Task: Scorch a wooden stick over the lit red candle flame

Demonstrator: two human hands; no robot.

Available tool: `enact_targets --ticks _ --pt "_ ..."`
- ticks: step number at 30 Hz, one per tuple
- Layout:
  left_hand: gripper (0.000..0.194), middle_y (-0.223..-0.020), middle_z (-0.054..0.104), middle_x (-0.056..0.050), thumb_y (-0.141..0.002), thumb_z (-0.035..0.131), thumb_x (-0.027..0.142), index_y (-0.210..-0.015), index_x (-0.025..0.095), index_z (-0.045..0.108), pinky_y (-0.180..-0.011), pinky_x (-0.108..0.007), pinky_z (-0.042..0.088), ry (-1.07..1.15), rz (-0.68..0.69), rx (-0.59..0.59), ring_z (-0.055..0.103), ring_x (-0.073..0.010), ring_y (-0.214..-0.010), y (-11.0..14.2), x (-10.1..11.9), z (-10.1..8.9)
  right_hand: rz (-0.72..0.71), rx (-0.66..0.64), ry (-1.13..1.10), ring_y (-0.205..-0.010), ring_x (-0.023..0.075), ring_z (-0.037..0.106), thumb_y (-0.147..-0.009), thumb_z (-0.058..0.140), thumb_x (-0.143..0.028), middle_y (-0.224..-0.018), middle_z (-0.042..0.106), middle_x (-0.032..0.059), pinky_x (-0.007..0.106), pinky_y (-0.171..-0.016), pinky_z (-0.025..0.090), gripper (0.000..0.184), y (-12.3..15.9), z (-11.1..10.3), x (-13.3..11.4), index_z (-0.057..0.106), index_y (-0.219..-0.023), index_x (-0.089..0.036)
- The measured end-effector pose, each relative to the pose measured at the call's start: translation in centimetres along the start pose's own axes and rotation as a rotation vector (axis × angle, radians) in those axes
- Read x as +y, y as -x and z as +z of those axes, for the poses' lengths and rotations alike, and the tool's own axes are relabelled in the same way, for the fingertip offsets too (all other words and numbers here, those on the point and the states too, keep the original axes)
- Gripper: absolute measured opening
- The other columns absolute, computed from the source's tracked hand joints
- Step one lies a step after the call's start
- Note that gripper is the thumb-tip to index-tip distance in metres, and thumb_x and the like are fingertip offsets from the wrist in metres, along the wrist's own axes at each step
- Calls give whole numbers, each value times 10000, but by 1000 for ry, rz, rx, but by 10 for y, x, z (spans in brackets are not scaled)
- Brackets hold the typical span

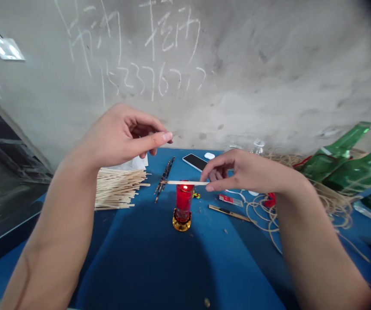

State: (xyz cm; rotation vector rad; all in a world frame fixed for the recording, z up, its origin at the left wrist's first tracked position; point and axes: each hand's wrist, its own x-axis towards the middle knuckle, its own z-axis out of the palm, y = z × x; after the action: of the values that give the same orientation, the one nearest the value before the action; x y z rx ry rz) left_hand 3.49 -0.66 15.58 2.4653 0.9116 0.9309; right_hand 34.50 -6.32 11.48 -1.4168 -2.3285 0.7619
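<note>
A red candle (183,202) burns in a glass on a gold-coloured base, standing on the blue table. My right hand (226,172) pinches one end of a thin wooden stick (180,182), which lies level across the candle's top, right at the flame. Higher up and to the left, my left hand (140,133) is raised with thumb and forefinger pressed together; nothing shows between them. Below that hand is a pile of pale wooden sticks (117,188). Several dark-scorched sticks (166,172) lie behind the candle, just left of it.
Behind the candle lie a phone (194,162) and a white case (209,156). A red lighter (230,200) and a utility knife (229,212) are to its right. Farther right, green bottles (340,150) rest among tangled twine (269,215). A chalk-marked wall (237,86) stands behind.
</note>
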Motion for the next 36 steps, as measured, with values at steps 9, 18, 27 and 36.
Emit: enact_targets --ticks 9,18,27,36 --pt "343 -760 790 -39 -939 789 585 -1013 274 913 -536 -259 497 -96 -144 -256 697 -169 -632 -5 -8 -2 -17 8 15 -739 187 693 -896 862 -644 -857 801 13 333 -639 497 386 -2 0 2 885 -1094 -313" --pt "351 -674 706 -11 -918 796 608 -973 284 919 -534 -281 386 -161 -125 -290 578 -141 -580 -5 -10 0 -21 22 16 -737 191 674 -895 860 -645 -836 784 13 345 -644 484 375 -1 2 1 889 -1084 -322" --pt "357 -878 834 -29 -921 803 603 -1061 296 917 -656 -284 499 -141 -64 -277 702 -182 -743 -5 -13 -2 -22 37 73 -705 181 661 -897 840 -672 -828 771 13 340 -628 453 412 -4 2 4 890 -1097 -314" --pt "307 -938 862 -19 -890 826 604 -1010 341 929 -686 -269 499 -165 -120 -470 719 -187 -768 -4 -9 -1 -31 14 5 -723 184 679 -896 865 -649 -816 777 11 336 -647 491 384 -2 3 0 892 -1078 -312"
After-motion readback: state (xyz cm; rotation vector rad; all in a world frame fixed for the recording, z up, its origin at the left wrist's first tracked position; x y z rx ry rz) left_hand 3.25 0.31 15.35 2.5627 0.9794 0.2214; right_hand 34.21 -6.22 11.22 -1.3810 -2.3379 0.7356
